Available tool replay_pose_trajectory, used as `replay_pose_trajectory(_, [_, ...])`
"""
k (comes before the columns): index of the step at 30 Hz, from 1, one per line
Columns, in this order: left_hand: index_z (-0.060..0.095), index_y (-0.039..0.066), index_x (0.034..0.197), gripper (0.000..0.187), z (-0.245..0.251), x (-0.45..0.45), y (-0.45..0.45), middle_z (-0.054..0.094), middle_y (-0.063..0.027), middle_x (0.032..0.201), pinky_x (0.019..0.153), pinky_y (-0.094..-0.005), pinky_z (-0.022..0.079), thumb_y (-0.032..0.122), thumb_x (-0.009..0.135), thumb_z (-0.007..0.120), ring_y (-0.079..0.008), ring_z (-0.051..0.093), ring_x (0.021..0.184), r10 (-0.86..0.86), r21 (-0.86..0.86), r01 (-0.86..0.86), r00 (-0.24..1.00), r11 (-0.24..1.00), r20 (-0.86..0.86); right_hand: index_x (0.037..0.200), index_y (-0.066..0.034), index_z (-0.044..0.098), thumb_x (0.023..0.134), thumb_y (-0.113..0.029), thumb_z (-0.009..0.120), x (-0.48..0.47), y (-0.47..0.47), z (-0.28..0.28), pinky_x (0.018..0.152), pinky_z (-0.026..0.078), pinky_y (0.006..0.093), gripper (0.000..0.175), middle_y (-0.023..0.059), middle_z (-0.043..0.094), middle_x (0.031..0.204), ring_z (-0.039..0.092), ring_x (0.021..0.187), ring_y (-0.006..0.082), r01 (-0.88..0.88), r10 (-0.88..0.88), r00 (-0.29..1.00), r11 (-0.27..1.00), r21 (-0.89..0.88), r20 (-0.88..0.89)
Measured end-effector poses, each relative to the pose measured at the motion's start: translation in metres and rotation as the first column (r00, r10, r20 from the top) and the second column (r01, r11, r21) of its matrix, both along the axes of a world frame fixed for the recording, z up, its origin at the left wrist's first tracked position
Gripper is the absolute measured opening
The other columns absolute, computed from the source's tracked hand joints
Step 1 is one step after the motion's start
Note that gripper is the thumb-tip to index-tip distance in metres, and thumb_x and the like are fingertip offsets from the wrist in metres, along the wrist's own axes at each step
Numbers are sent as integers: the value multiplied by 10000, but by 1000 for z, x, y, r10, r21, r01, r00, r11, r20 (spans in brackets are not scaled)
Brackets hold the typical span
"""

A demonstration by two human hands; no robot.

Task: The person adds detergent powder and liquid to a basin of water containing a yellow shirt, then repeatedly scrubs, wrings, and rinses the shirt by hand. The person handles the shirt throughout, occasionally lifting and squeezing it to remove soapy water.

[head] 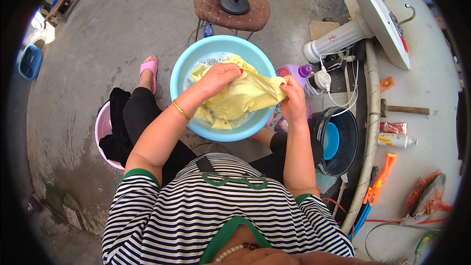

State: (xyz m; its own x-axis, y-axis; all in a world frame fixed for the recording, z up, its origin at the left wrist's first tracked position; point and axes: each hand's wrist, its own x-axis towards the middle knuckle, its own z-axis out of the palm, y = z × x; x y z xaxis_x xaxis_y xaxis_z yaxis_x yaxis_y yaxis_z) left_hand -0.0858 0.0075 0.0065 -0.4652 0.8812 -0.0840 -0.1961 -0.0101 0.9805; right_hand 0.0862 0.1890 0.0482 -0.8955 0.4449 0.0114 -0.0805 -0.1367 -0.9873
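A yellow ribbed garment (248, 90) is stretched between my two hands over a light blue plastic basin (184, 119). My left hand (222, 77), with a gold bangle on the wrist, grips the cloth near the basin's middle. At the basin's right rim, my right hand (293, 97) pinches the garment's edge between thumb and fingers. The lower folds of the garment lie in sudsy water (213, 57). How far the cloth reaches under the suds is hidden.
Beyond the basin, a brown cushioned stool (208, 2) carries a black stand (235, 4). A purple detergent bottle (296, 71) and a black bucket (351, 143) are at the right, near a white pedestal sink (382, 25). Black cloth (117, 129) hangs over a pink basin (103, 119) at the left.
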Motion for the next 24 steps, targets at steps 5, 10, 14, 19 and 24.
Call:
replay_pose_trajectory(5, [645, 16, 923, 184, -3, -12, -6, 642, -30, 837, 727, -276, 470, 184, 905, 571, -101, 578, 769, -129, -72, 115, 963, 991, -235, 902, 4, 614, 905, -131, 564, 3, 1, 7, 688, 452, 254, 144, 74, 642, 851, 588, 753, 126, -38, 46, 994, 996, -81, 100])
replay_pose_trajectory(10, [623, 9, 892, 131, -31, -12, -12, 634, -160, 827, 754, -349, 489, 39, 780, 560, -293, 626, 781, -84, -169, -33, 766, 985, -637, 927, 14, 622, 909, -105, 548, 11, 19, 18, 771, 490, 297, 141, 104, 660, 882, 628, 805, 188, 91, -120, 990, 939, -331, -69])
replay_pose_trajectory(14, [644, 13, 902, 126, -49, -21, -22, 634, -137, 852, 802, -310, 480, 36, 802, 570, -266, 622, 862, 66, -206, -375, 598, 904, -799, 973, 16, 618, 913, -96, 537, 19, 40, 12, 828, 498, 328, 150, 121, 669, 955, 642, 891, 220, 99, -168, 980, 877, -471, -107])
replay_pose_trajectory(19, [665, 16, 933, 139, -32, -49, -47, 648, -42, 842, 729, -270, 476, 129, 864, 621, -119, 584, 770, 71, -215, -112, 980, 970, -188, 1034, 22, 615, 927, -116, 526, 26, 61, -3, 888, 498, 363, 196, 140, 671, 1036, 644, 955, 260, 173, -248, 968, 783, -597, -44])
replay_pose_trajectory(24, [660, 17, 957, 166, -7, -58, -57, 663, -22, 870, 741, -244, 487, 170, 898, 632, -94, 605, 783, -50, -50, 62, 976, 997, 211, 1101, 42, 606, 938, -142, 522, 27, 70, -15, 954, 476, 405, 260, 174, 652, 1124, 620, 1048, 302, 128, -190, 981, 745, -655, -25])
